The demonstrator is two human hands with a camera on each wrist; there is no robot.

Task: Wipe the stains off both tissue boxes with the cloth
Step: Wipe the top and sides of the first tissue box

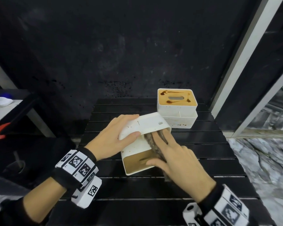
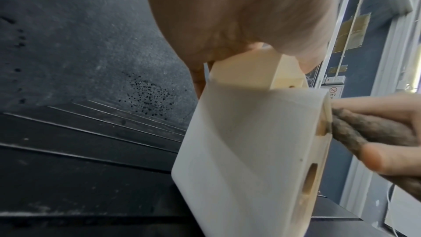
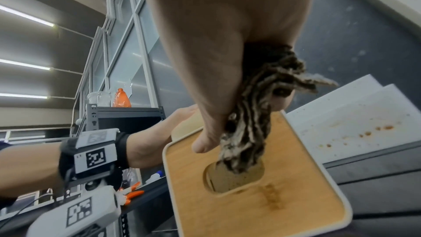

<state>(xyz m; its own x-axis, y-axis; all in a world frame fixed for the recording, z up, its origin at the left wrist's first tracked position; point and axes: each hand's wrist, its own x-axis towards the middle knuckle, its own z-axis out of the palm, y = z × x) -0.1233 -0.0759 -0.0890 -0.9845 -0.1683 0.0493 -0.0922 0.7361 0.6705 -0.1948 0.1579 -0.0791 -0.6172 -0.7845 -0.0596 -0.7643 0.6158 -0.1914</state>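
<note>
Left hand (image 1: 112, 137) clamps the tipped white plastic tissue box with wooden lid (image 1: 137, 154) at its 10 o'clock corner, centre of the black slatted surface (image 1: 153, 190). Judged light, rigid, slippery; grip by the walls. Right hand (image 1: 175, 162) presses the soft brown ribbed cloth (image 1: 153, 144) against the lid. Second stained box (image 1: 176, 101) stands at 1 o'clock.

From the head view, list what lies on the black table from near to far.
Right hand holding the cloth → tilted tissue box gripped by the left hand → upright stained tissue box.
</note>
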